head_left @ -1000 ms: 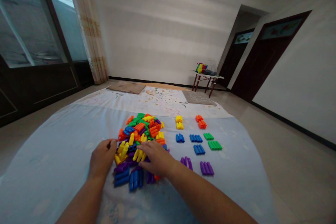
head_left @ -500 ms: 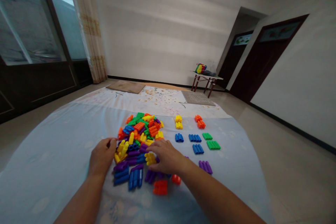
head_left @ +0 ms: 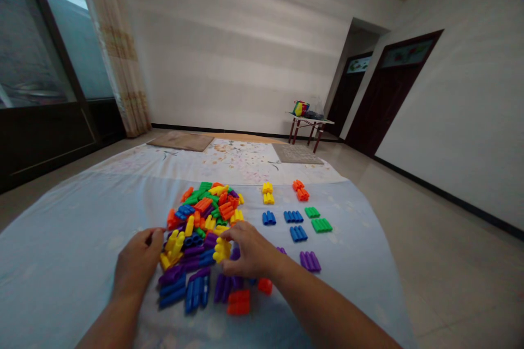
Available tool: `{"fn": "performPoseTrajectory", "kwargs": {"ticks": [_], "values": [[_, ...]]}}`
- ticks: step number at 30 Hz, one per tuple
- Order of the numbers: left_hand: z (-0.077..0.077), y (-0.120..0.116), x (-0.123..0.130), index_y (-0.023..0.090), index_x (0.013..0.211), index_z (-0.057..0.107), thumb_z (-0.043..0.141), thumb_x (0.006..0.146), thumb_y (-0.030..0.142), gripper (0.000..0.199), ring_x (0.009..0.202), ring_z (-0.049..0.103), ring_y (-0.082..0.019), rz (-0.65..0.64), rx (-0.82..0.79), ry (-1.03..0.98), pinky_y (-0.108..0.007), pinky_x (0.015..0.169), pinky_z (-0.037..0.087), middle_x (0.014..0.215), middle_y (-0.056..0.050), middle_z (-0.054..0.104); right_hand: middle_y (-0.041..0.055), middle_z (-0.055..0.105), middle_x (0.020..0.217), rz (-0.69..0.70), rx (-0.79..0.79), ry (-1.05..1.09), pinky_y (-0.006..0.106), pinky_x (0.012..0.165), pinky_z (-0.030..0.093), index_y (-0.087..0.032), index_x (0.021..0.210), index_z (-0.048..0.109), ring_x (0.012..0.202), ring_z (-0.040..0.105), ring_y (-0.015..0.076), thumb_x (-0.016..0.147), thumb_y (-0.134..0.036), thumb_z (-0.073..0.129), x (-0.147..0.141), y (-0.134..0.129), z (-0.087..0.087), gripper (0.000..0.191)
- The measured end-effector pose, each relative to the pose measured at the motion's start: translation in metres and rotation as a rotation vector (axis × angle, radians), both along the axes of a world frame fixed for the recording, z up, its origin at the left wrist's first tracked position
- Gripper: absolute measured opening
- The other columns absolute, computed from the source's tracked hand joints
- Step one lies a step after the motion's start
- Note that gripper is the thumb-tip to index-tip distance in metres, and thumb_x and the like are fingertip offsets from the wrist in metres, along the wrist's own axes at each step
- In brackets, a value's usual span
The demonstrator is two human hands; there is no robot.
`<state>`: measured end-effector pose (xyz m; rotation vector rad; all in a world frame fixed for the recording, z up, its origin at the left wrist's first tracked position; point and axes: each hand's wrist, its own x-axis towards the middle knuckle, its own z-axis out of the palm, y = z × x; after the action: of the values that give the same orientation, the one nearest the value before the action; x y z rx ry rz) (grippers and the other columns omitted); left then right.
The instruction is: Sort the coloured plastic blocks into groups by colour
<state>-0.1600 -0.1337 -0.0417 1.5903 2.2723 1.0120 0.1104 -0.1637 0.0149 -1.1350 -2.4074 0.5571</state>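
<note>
Right hand (head_left: pixel 250 251) half-closed over a yellow interlocking plastic tube block (head_left: pixel 222 250), hold unclear.
That block sits at the near edge of the mixed pile (head_left: pixel 200 212), just left of the fingertips, its tubes seemingly lying crosswise. The left hand (head_left: pixel 137 262), loosely curled at the pile's left side, is farther from it. Sorted colour groups (head_left: pixel 298 233) lie rightward; no writing is legible.

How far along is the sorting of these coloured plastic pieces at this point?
Done: same-colour groups sit in rows on the sheet, right of the pile. In hand: the right hand touches a yellow cluster; the left hand rests at the pile's edge. Left: the large mixed-colour pile, holding most of the pieces.
</note>
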Motion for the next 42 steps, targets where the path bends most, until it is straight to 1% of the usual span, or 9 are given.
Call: {"fn": "performPoseTrajectory", "kwargs": {"ticks": [4, 8, 14, 18, 23, 26, 33, 38, 42], "values": [[-0.001, 0.001, 0.000, 0.017, 0.095, 0.068, 0.034, 0.080, 0.043, 0.045, 0.092, 0.060, -0.024, -0.007, -0.021, 0.001, -0.033, 0.081, 0.043, 0.099, -0.011, 0.068, 0.0067, 0.057, 0.102, -0.060, 0.019, 0.175, 0.032, 0.088, 0.045, -0.016, 0.108, 0.059, 0.098, 0.054, 0.0192, 0.067, -0.026, 0.072, 0.016, 0.002, 0.005, 0.044], [0.003, -0.001, 0.001, 0.015, 0.097, 0.067, 0.032, 0.082, 0.042, 0.046, 0.095, 0.059, -0.025, -0.008, -0.024, 0.001, -0.034, 0.084, 0.042, 0.101, -0.012, 0.067, 0.0054, 0.059, 0.103, -0.158, -0.021, 0.213, 0.031, 0.082, 0.047, -0.017, 0.107, 0.056, 0.093, 0.056, 0.0178, 0.068, -0.024, 0.070, 0.035, 0.007, 0.005, 0.043], [0.009, -0.005, 0.001, 0.016, 0.099, 0.067, 0.037, 0.082, 0.039, 0.042, 0.094, 0.059, -0.024, 0.004, -0.066, -0.020, -0.033, 0.081, 0.043, 0.102, -0.012, 0.067, 0.0087, 0.064, 0.103, -0.310, 0.020, 0.125, 0.032, 0.084, 0.047, -0.015, 0.114, 0.057, 0.093, 0.060, 0.0196, 0.070, -0.027, 0.067, 0.071, 0.023, 0.001, 0.047], [0.007, -0.003, 0.000, 0.017, 0.101, 0.066, 0.034, 0.083, 0.040, 0.044, 0.095, 0.058, -0.023, -0.009, -0.091, -0.012, -0.032, 0.082, 0.042, 0.107, -0.012, 0.066, 0.0121, 0.065, 0.109, -0.495, 0.001, 0.059, 0.032, 0.086, 0.047, -0.013, 0.124, 0.054, 0.098, 0.062, 0.0215, 0.075, -0.031, 0.064, 0.103, 0.044, 0.000, 0.053], [0.002, 0.002, -0.002, 0.017, 0.101, 0.065, 0.033, 0.083, 0.042, 0.045, 0.097, 0.058, -0.024, -0.009, -0.096, -0.017, -0.032, 0.084, 0.042, 0.107, -0.012, 0.066, 0.0126, 0.065, 0.116, -0.696, -0.033, -0.197, 0.028, 0.084, 0.047, -0.012, 0.128, 0.051, 0.102, 0.062, 0.0210, 0.079, -0.036, 0.058, 0.130, 0.074, 0.000, 0.055], [0.000, 0.004, -0.003, 0.017, 0.100, 0.066, 0.034, 0.082, 0.042, 0.044, 0.095, 0.059, -0.024, -0.010, -0.103, -0.004, -0.032, 0.082, 0.043, 0.106, -0.011, 0.066, 0.0120, 0.065, 0.116, -0.747, -0.043, -0.319, 0.030, 0.085, 0.046, -0.014, 0.128, 0.051, 0.105, 0.062, 0.0228, 0.078, -0.039, 0.058, 0.133, 0.090, -0.001, 0.056], [0.002, 0.003, -0.003, 0.019, 0.095, 0.067, 0.036, 0.081, 0.042, 0.041, 0.089, 0.060, -0.023, 0.008, -0.090, -0.024, -0.032, 0.078, 0.044, 0.098, -0.010, 0.069, 0.0167, 0.066, 0.114, -0.803, -0.100, -0.433, 0.036, 0.083, 0.047, -0.015, 0.117, 0.058, 0.107, 0.061, 0.0279, 0.079, -0.039, 0.058, 0.121, 0.117, -0.008, 0.045], [0.001, 0.003, -0.005, 0.020, 0.087, 0.069, 0.042, 0.079, 0.039, 0.034, 0.083, 0.061, -0.023, 0.007, -0.027, -0.034, -0.032, 0.074, 0.046, 0.091, -0.009, 0.071, 0.0168, 0.066, 0.113, -0.791, -0.138, -0.479, 0.038, 0.083, 0.047, -0.017, 0.113, 0.061, 0.106, 0.062, 0.0287, 0.078, -0.043, 0.059, 0.119, 0.123, -0.013, 0.043], [-0.002, 0.004, -0.005, 0.018, 0.088, 0.068, 0.041, 0.079, 0.040, 0.035, 0.084, 0.062, -0.024, -0.004, -0.022, -0.034, -0.034, 0.075, 0.046, 0.094, -0.010, 0.070, 0.0138, 0.067, 0.113, -0.760, -0.161, -0.482, 0.036, 0.083, 0.047, -0.020, 0.112, 0.063, 0.106, 0.062, 0.0282, 0.071, -0.037, 0.067, 0.124, 0.124, -0.015, 0.045]]}}
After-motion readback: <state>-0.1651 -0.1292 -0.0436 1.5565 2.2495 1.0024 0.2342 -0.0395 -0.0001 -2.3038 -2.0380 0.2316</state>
